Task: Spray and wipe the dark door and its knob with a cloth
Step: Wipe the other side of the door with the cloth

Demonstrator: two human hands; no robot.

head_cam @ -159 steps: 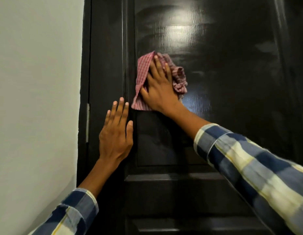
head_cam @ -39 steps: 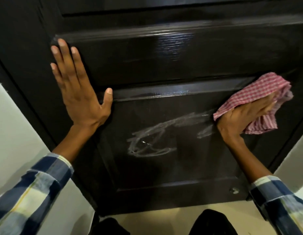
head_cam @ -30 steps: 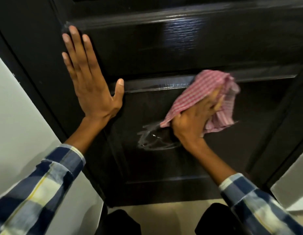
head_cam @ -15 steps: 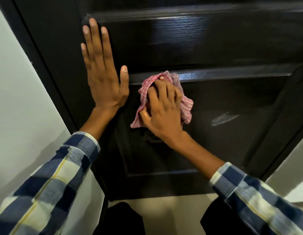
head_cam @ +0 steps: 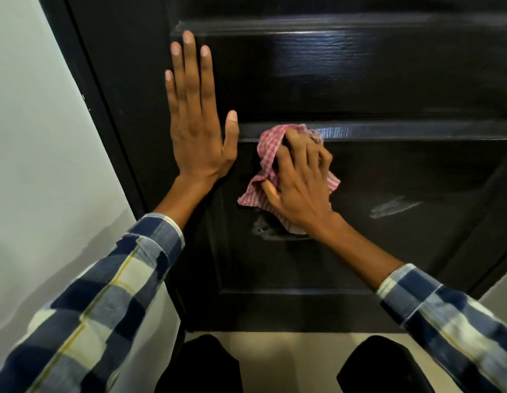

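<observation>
The dark panelled door [head_cam: 360,66] fills the view; I look down at its lower panel. My left hand [head_cam: 198,123] lies flat on the door's left stile, fingers straight and pointing up. My right hand [head_cam: 297,182] grips a bunched red-and-white checked cloth [head_cam: 268,154] and presses it against the upper left of the lower panel, just under the raised rail. A pale wet smear [head_cam: 394,207] shows on the panel to the right, and a small one [head_cam: 263,225] peeks out below the cloth. The knob is not in view.
A white wall [head_cam: 42,165] stands left of the dark door frame [head_cam: 99,109]. Pale floor [head_cam: 289,358] lies below the door's bottom edge, with my dark-clad knees at the bottom of the view. Another strip of pale wall shows at the far right.
My right hand swept the cloth from the panel's right side to its upper left, rubbing away most of the white scribble. It has bunched the cloth tighter. My left hand stayed flat.
</observation>
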